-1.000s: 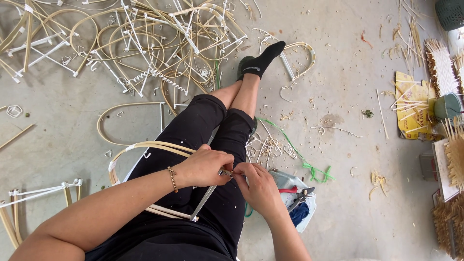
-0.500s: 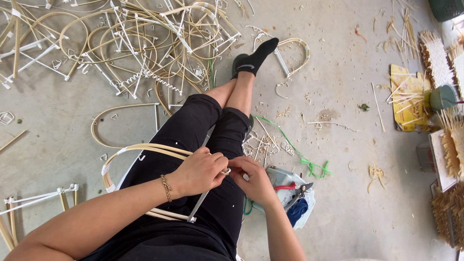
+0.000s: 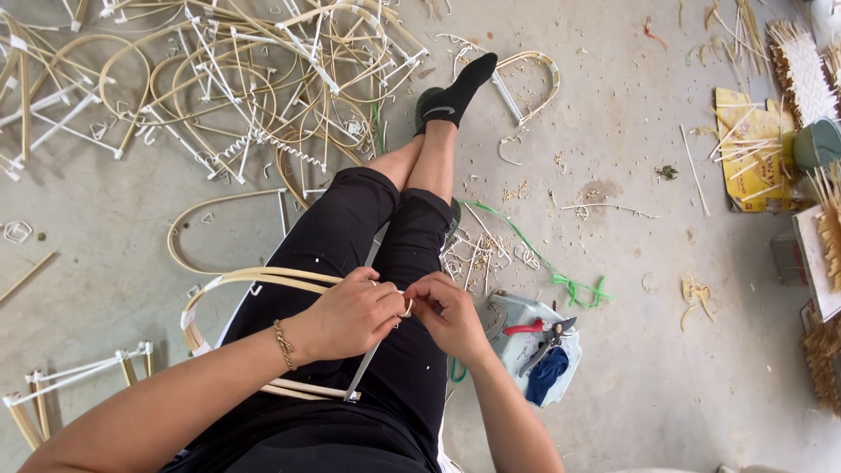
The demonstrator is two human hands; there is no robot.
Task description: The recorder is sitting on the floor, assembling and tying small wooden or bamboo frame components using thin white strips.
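Note:
I sit on a concrete floor with my legs in black trousers stretched out and crossed. A bent rattan hoop frame (image 3: 229,282) with a white crossbar (image 3: 366,372) lies across my lap. My left hand (image 3: 350,314) grips the frame where hoop and bar meet. My right hand (image 3: 447,314) presses against it from the right, pinching a thin pale strip (image 3: 406,307) at that joint. Both hands touch each other over my thigh.
A large tangle of rattan hoops and white rods (image 3: 245,79) covers the floor at the upper left. Pliers and cutters with a blue cloth lie on a pale bag (image 3: 539,342) by my right hip. Green cord (image 3: 561,276), yellow cardboard (image 3: 753,149) and woven pieces (image 3: 802,66) sit at the right.
The view has shifted slightly. My hands stay together at the same joint on the frame, with only small finger movements.

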